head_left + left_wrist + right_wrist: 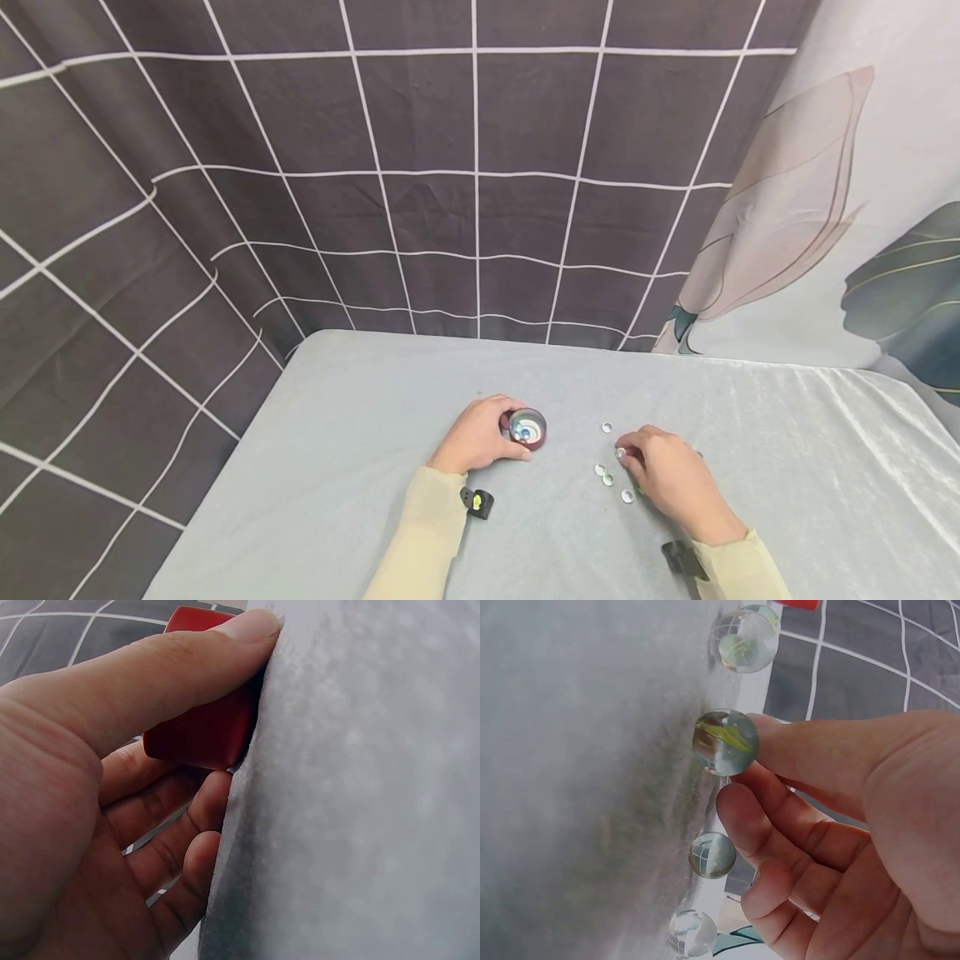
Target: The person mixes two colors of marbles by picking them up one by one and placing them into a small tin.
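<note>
My left hand (480,433) grips a small red bowl (206,735) on the cloth-covered table, thumb on one side and fingers round the other. Some clear glass marbles (527,434) with blue tints lie inside it. To the right, my right hand (667,471) pinches a glass marble (620,453) with thumb and fingertips at table level. In the right wrist view, a marble with a yellow-green swirl (725,742) overlaps the thumb tip. Other loose marbles lie about this hand, including one nearer me (627,496) and one farther off (607,427).
A pale grey-blue velvety cloth (360,500) covers the table. Behind it hangs a dark curtain (420,217) with white grid lines. A white curtain (810,250) with leaf prints hangs at the right. Both wrists wear small black devices.
</note>
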The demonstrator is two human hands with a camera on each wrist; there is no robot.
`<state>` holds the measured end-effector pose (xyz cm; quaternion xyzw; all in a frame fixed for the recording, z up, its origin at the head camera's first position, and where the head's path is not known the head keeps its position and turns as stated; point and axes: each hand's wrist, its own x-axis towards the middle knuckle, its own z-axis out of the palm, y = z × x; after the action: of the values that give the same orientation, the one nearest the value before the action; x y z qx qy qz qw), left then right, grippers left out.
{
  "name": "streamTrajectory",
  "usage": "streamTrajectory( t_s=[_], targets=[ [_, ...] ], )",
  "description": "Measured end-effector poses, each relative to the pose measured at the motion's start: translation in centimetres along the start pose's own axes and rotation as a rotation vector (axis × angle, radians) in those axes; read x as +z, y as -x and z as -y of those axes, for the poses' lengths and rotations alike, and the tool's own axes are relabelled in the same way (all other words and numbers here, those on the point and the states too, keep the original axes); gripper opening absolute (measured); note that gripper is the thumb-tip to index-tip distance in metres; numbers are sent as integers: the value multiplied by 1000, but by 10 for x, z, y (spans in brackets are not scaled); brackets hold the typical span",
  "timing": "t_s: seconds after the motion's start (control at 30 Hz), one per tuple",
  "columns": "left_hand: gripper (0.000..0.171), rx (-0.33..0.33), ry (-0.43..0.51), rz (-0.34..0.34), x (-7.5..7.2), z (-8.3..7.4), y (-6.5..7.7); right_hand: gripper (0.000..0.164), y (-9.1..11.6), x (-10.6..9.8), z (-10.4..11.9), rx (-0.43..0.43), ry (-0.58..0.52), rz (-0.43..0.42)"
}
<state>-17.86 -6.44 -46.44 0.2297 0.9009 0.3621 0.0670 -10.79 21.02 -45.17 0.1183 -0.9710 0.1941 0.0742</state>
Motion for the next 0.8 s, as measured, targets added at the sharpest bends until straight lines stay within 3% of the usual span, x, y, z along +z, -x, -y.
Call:
streamTrajectory(
  t_s=[0.8],
  targets=[
    [58,18,-18,-9,2,3,-1,13,-4,-3,3,-14,-8,-15]
  ],
)
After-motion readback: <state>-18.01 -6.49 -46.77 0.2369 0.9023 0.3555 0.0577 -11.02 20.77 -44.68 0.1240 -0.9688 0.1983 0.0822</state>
